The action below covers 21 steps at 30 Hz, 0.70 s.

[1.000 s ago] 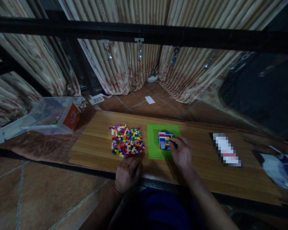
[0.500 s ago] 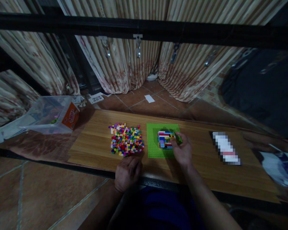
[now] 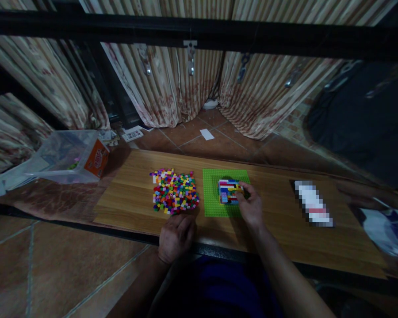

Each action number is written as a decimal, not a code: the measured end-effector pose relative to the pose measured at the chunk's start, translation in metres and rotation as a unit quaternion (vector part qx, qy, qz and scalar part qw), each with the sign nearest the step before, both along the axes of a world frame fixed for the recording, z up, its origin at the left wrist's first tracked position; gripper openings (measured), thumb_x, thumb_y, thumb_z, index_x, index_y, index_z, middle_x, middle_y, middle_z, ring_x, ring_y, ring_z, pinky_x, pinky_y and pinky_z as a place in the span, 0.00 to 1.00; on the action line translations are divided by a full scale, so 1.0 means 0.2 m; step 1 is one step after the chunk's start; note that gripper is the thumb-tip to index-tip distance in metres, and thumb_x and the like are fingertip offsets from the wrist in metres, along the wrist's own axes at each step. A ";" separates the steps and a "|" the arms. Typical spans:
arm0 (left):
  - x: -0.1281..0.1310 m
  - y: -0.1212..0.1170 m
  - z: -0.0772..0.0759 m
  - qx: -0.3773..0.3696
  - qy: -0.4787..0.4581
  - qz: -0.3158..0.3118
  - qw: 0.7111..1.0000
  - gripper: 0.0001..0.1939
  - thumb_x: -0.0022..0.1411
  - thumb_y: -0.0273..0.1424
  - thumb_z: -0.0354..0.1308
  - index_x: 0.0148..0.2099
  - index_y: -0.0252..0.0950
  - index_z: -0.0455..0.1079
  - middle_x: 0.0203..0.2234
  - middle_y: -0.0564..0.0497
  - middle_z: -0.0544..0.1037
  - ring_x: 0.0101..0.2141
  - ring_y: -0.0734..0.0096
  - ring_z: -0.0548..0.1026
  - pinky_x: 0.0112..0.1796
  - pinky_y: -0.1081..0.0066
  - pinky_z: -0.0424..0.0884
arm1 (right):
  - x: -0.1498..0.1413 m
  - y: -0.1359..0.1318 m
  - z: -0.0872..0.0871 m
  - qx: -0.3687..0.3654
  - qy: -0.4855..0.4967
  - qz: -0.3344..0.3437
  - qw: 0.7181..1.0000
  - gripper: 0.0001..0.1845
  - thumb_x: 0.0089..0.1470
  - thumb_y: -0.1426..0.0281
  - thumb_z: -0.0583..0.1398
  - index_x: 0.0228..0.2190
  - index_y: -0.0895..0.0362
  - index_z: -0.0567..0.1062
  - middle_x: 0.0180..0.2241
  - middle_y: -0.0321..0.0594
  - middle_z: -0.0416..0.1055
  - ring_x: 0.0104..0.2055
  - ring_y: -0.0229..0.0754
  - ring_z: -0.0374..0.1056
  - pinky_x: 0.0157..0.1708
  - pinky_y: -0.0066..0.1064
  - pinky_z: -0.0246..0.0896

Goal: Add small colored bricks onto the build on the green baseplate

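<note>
We count one table (image 3: 295, 225), running beneath our right hand (image 3: 251, 206) and out to both sides of it. One clear bin (image 3: 97, 159) with an orange end sits well to the grip's left. One green plate (image 3: 210, 204) lies on the table, mostly left of the grip. Farther left, past the plate, is one pile (image 3: 175, 192) of bricks in many colours, too many and too small for us to count. One blurred item (image 3: 313, 204) lies to the grip's right. We have two hands in view: the left hand (image 3: 175, 236), curled at the table's near edge just below the pile, may or may not hold something; we cannot tell. One build (image 3: 226, 192) stands on the plate, our right thumb and fingers at its right end; whether they clasp it or pinch a brick, we cannot tell.
</note>
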State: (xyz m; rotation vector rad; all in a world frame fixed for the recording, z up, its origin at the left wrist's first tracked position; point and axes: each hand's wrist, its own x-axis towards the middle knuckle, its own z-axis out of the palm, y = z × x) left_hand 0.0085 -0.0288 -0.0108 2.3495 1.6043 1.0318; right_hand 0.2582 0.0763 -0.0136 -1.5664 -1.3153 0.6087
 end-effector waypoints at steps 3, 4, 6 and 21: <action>0.00 0.00 0.00 -0.004 0.001 0.003 1.000 0.08 0.61 0.29 0.55 0.44 0.37 0.69 0.34 0.48 0.77 0.35 0.66 0.75 0.37 0.67 0.72 | -0.01 0.00 0.00 -0.009 0.015 -0.006 1.000 0.20 0.48 0.65 0.58 0.44 0.58 0.74 0.43 0.48 0.74 0.43 0.47 0.70 0.48 0.45 0.63; 0.00 0.00 0.00 -0.005 0.001 0.002 1.000 0.08 0.61 0.29 0.55 0.44 0.37 0.69 0.34 0.48 0.77 0.35 0.66 0.75 0.37 0.67 0.72 | -0.01 0.00 0.00 -0.007 0.019 -0.006 1.000 0.20 0.48 0.65 0.58 0.44 0.58 0.74 0.43 0.48 0.74 0.43 0.47 0.70 0.47 0.45 0.63; 0.00 0.00 0.00 -0.004 -0.002 0.000 1.000 0.09 0.61 0.29 0.55 0.44 0.38 0.69 0.34 0.48 0.77 0.36 0.67 0.75 0.37 0.68 0.72 | -0.02 -0.01 0.00 0.004 0.020 -0.006 1.000 0.20 0.49 0.65 0.58 0.44 0.58 0.74 0.43 0.47 0.74 0.43 0.46 0.70 0.47 0.44 0.64; 0.00 -0.01 0.00 -0.008 -0.002 -0.004 1.000 0.09 0.62 0.28 0.54 0.45 0.38 0.69 0.34 0.48 0.77 0.36 0.66 0.75 0.37 0.67 0.72 | 0.00 -0.09 0.05 0.068 -0.037 -0.024 0.997 0.20 0.54 0.60 0.57 0.46 0.57 0.73 0.45 0.49 0.72 0.45 0.48 0.70 0.46 0.45 0.65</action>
